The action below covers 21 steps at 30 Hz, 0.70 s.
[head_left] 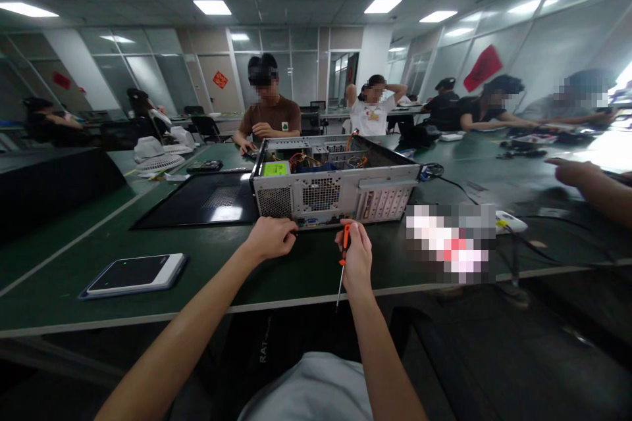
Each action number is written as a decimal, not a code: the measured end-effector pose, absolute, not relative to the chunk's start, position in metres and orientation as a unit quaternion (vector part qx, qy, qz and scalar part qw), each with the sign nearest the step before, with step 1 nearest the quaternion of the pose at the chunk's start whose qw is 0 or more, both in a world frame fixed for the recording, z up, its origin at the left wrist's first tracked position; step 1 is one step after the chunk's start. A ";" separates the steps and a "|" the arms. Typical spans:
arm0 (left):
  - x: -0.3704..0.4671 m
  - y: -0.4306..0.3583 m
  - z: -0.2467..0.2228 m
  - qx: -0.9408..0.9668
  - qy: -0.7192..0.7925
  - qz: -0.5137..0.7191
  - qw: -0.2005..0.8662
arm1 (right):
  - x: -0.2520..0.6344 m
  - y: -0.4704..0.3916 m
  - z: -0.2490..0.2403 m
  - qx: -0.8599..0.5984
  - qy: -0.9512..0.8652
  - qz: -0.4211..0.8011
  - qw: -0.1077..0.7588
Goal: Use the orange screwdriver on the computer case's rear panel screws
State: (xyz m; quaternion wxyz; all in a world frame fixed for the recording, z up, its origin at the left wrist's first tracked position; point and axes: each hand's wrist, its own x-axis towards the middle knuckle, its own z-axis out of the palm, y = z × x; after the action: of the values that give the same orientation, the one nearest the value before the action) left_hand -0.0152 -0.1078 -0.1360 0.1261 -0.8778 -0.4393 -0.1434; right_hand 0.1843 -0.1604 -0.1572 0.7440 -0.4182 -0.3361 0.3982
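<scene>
Head view shows a computer case point(345, 194) just beyond the left hand point(270, 237), curled with any hold unclear, and the right hand point(359, 253), closed round an orange screwdriver point(346, 235) that a loosened grip could drop over the worktop's point(306, 266) near edge.

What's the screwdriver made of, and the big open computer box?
The screwdriver has an orange-and-black handle that looks like plastic, maybe partly rubber, and a thin, shiny shaft, probably metal. The computer box seems to be sheet metal: flat, dull grey, punched with little holes.
</scene>
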 end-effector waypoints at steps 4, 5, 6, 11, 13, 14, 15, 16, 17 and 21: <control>-0.002 -0.115 -0.133 -0.870 -0.470 -0.075 0.128 | 0.186 -0.152 -0.153 -0.424 -0.326 0.406 0.741; -0.001 -0.116 -0.133 -0.870 -0.472 -0.067 0.130 | 0.186 -0.150 -0.152 -0.424 -0.323 0.408 0.741; 0.000 -0.116 -0.133 -0.870 -0.472 -0.061 0.131 | 0.186 -0.149 -0.151 -0.424 -0.320 0.410 0.741; -0.001 -0.116 -0.134 -0.874 -0.465 -0.046 0.132 | 0.183 -0.144 -0.153 -0.419 -0.306 0.424 0.743; 0.000 -0.117 -0.133 -0.877 -0.460 -0.046 0.132 | 0.181 -0.145 -0.154 -0.416 -0.299 0.429 0.744; 0.001 -0.118 -0.133 -0.877 -0.459 -0.046 0.132 | 0.180 -0.146 -0.154 -0.414 -0.297 0.431 0.745; 0.002 -0.119 -0.133 -0.877 -0.461 -0.046 0.130 | 0.180 -0.147 -0.154 -0.413 -0.294 0.433 0.746; 0.004 -0.120 -0.133 -0.875 -0.464 -0.046 0.128 | 0.180 -0.148 -0.154 -0.411 -0.292 0.434 0.747; 0.006 -0.121 -0.132 -0.873 -0.469 -0.045 0.128 | 0.180 -0.149 -0.153 -0.409 -0.289 0.436 0.748; 0.013 -0.124 -0.131 -0.864 -0.483 -0.043 0.136 | 0.184 -0.153 -0.150 -0.400 -0.277 0.443 0.753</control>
State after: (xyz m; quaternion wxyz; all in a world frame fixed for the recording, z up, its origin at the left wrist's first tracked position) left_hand 0.0127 -0.1243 -0.1312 0.1365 -0.8641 -0.4826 -0.0427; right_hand 0.1836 -0.1525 -0.1502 0.7535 -0.3999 -0.2765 0.4426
